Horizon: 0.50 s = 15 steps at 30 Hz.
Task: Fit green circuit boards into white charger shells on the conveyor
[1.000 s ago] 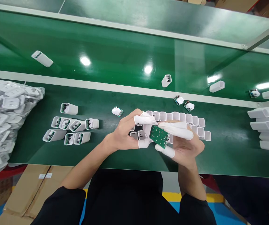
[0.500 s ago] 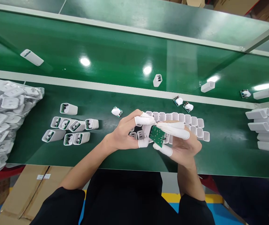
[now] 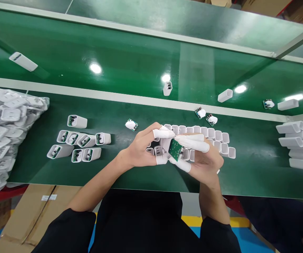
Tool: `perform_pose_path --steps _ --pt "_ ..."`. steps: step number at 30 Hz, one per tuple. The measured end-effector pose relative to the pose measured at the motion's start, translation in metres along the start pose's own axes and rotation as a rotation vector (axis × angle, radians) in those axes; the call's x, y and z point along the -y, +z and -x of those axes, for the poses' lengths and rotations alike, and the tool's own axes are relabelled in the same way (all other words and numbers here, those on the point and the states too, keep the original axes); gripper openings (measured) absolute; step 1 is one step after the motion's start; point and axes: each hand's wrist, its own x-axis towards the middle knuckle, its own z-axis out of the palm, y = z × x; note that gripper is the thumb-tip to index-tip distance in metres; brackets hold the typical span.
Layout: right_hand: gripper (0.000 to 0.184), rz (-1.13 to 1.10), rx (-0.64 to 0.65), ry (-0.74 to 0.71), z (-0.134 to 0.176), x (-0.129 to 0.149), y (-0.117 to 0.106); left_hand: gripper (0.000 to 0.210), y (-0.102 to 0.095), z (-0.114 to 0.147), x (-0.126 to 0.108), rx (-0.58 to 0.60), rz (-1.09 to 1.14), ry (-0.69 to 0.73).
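Observation:
My left hand (image 3: 146, 146), with white finger cots on its fingertips, is closed around a white plastic charger housing (image 3: 165, 144). My right hand (image 3: 205, 156), also wearing finger cots, pinches a green circuit board (image 3: 175, 150) at the housing's right-hand opening. Part of the board seems to be inside the housing; the fingers hide how far. Beneath both hands stand rows of open white housings (image 3: 211, 133), partly covered by them. Left of my left hand a loose circuit board with a white part (image 3: 131, 124) lies on the green table.
Several housings with boards inside (image 3: 87, 141) lie at left, beside a plastic bag of white parts (image 3: 11, 116). Two loose boards (image 3: 200, 112) lie at the back. White housings are stacked (image 3: 296, 142) at right. A green belt (image 3: 130, 70) behind a pale rail carries more parts.
The circuit board has shifted slightly left and up against the housing, with my right hand following. Parts on the back belt have moved left. My left hand has barely moved.

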Motion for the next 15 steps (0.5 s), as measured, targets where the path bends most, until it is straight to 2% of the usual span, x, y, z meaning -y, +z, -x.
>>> perform_pose_path --steps 9,15 --pt "0.078 0.034 0.030 0.015 -0.0078 0.0063 -0.0001 0.074 0.0016 -0.0009 -0.0003 0.003 0.004 -0.004" --pt "0.072 0.145 0.042 0.029 -0.0090 0.0103 -0.0003 0.072 0.0019 0.0005 0.0001 -0.008 0.024 -0.002"
